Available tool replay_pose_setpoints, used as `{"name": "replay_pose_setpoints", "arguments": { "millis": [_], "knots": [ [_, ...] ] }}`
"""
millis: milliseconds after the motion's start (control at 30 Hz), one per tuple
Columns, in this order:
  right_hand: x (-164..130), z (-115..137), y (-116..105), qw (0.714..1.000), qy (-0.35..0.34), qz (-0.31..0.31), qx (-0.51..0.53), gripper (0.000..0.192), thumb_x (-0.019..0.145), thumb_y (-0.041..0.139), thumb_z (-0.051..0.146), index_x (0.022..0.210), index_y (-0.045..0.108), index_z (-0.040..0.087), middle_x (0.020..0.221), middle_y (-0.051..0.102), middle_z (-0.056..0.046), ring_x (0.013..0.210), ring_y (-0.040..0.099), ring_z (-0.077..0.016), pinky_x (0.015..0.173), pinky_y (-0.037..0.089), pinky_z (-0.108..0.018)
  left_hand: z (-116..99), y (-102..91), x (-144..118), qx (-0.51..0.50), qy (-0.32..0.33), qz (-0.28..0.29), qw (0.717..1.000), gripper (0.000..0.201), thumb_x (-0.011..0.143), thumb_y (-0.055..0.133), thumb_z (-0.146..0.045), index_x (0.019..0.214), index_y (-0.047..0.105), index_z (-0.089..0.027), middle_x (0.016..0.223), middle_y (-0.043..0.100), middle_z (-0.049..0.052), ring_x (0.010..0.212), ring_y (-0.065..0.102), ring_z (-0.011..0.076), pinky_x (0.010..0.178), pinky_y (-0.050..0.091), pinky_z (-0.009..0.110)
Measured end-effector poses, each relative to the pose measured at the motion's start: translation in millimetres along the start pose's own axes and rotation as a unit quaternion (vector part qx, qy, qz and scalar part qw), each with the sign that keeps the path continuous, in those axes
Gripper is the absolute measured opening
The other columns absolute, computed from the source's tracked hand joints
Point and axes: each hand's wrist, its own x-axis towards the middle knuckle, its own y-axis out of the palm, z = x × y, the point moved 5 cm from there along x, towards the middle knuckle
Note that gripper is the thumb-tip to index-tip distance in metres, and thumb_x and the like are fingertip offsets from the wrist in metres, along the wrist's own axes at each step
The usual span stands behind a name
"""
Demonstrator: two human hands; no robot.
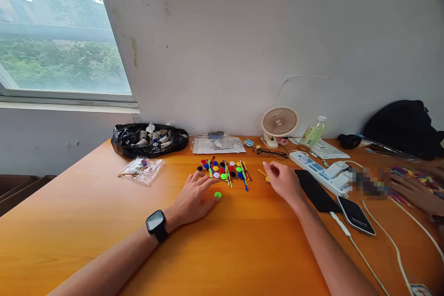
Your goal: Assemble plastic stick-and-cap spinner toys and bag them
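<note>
Left hand [194, 199] lies flat and open on the orange wooden bench [243, 249], fingertips beside a small green plastic button [218, 194]. Right hand [282, 179] pinches a thin yellow stick [262, 173]. One careless sweep could scatter the heap of coloured buttons and sticks [224, 171].

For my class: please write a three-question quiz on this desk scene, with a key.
1. True or false: the left hand wears a smartwatch on its wrist.
2. What lies just beside the left hand's fingertips? A) a green disc B) the eyeglasses C) the bottle
3. Name the round appliance standing against the wall behind the right hand.

Key:
1. True.
2. A.
3. A small desk fan.
</note>
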Motion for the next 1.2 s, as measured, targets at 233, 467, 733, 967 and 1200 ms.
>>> {"name": "replay_pose_setpoints", "arguments": {
  "millis": [233, 467, 733, 967, 1200],
  "knots": [
    [-0.1, 3.6, -2.9, 1.0, -0.008, -0.005, -0.01, 0.054, 0.102, 0.042, 0.059, 0.067, 0.057, 0.022, 0.058, 0.062, -0.003, 0.055, 0.053, -0.0178, 0.055, 0.026, -0.03, 21.0, 1.5, 0.7, 0.026, -0.047, 0.028, 0.998, 0.046, 0.103, 0.049, -0.051, 0.145, 0.056, -0.033, 0.138, 0.06, 0.008, 0.118, 0.049, 0.0321, 0.103, 0.044, 0.053],
    [0.4, 3.5, -1.5, 1.0, 0.0, 0.006, -0.001, 0.049, 0.104, 0.037, 0.049, 0.075, 0.065, 0.021, 0.061, 0.067, -0.005, 0.06, 0.061, -0.022, 0.057, 0.028, -0.03, 19.5, 4.2, 0.1, 0.024, -0.041, 0.046, 0.998, 0.041, 0.108, 0.039, -0.046, 0.142, 0.059, -0.035, 0.138, 0.058, 0.008, 0.119, 0.049, 0.0309, 0.105, 0.042, 0.052],
    [-1.5, 4.6, -0.7, 1.0, 0.005, 0.014, -0.004, 0.052, 0.104, 0.037, 0.052, 0.076, 0.066, 0.021, 0.06, 0.066, -0.005, 0.058, 0.059, -0.0212, 0.056, 0.026, -0.03, 22.0, 5.3, 1.3, 0.025, -0.054, 0.045, 0.997, 0.041, 0.107, 0.04, -0.048, 0.136, 0.062, -0.027, 0.139, 0.06, 0.009, 0.121, 0.048, 0.0322, 0.105, 0.042, 0.053],
    [-0.9, 3.4, 1.1, 1.0, 0.005, 0.016, -0.004, 0.055, 0.104, 0.035, 0.056, 0.076, 0.068, 0.02, 0.062, 0.069, -0.006, 0.059, 0.063, -0.0225, 0.056, 0.028, -0.03, 24.2, 5.2, 1.6, 0.022, -0.071, 0.038, 0.997, 0.036, 0.106, 0.044, -0.044, 0.13, 0.062, -0.026, 0.139, 0.06, 0.009, 0.121, 0.047, 0.0324, 0.104, 0.044, 0.053],
    [-1.1, 2.6, 4.2, 0.999, 0.012, 0.038, 0.013, 0.056, 0.104, 0.034, 0.057, 0.078, 0.068, 0.021, 0.074, 0.076, -0.008, 0.069, 0.071, -0.0245, 0.058, 0.035, -0.029, 24.8, 6.5, 0.3, 0.029, -0.061, 0.026, 0.997, 0.031, 0.105, 0.046, -0.042, 0.121, 0.067, -0.026, 0.138, 0.06, 0.011, 0.118, 0.048, 0.0333, 0.101, 0.045, 0.055]
  ]
}}
